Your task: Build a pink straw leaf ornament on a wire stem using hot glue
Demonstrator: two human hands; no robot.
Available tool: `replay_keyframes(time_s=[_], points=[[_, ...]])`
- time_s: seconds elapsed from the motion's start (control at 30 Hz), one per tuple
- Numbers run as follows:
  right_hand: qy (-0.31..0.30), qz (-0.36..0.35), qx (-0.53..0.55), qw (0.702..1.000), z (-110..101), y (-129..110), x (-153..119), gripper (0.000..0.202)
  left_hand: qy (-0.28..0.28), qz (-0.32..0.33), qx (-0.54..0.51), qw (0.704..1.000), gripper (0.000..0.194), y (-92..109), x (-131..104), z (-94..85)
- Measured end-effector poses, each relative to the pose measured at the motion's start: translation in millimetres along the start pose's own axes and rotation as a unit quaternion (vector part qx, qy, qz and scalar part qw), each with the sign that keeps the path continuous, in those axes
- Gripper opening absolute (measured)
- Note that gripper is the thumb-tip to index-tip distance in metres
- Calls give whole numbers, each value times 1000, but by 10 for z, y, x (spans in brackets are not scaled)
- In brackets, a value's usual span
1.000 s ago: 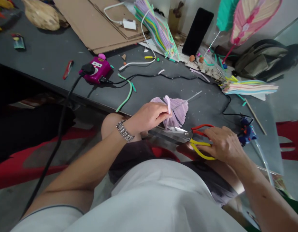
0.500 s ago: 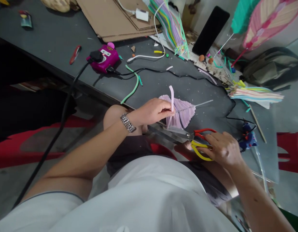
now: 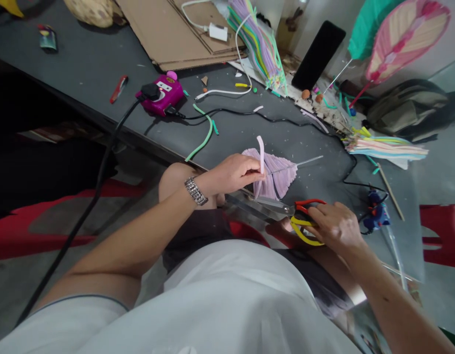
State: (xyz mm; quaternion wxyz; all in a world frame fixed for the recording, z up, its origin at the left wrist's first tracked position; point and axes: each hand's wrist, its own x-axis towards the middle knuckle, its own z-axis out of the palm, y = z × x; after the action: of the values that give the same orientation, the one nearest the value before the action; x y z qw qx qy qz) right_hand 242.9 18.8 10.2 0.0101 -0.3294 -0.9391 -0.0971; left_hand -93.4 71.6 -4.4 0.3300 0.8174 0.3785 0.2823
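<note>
My left hand [image 3: 243, 172] pinches a pale pink pipe cleaner [image 3: 261, 150] between thumb and fingers, one end standing up above the hand. Just beyond, a lilac leaf shape [image 3: 282, 173] made of pipe cleaners lies on the grey table, its thin wire stem [image 3: 310, 160] pointing right. In my right hand [image 3: 336, 225] are scissors [image 3: 286, 209] with one red and one yellow handle. Their blades point left at the table's near edge, just below the leaf and near the lower end of the pink strip. Whether the blades touch that strip I cannot tell.
A purple power adapter [image 3: 161, 94] with black cords sits at the left. A green pipe cleaner [image 3: 205, 135] lies nearby. Behind are cardboard [image 3: 164, 37], pipe cleaner bundles [image 3: 257, 49], [image 3: 387, 147] and a phone [image 3: 318, 55]. A blue glue gun [image 3: 378, 210] is on the right.
The scissors' blades have come closer together, and my right hand has shifted slightly left. My left hand keeps its pinch on the pink pipe cleaner. The whole view has shifted slightly.
</note>
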Motion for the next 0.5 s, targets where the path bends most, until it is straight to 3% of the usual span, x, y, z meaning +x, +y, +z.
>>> replay_keyframes(time_s=[0.5], points=[[3, -1, -15, 1000, 37, 26, -86, 58, 15, -23, -37, 999, 27, -18, -41, 8]])
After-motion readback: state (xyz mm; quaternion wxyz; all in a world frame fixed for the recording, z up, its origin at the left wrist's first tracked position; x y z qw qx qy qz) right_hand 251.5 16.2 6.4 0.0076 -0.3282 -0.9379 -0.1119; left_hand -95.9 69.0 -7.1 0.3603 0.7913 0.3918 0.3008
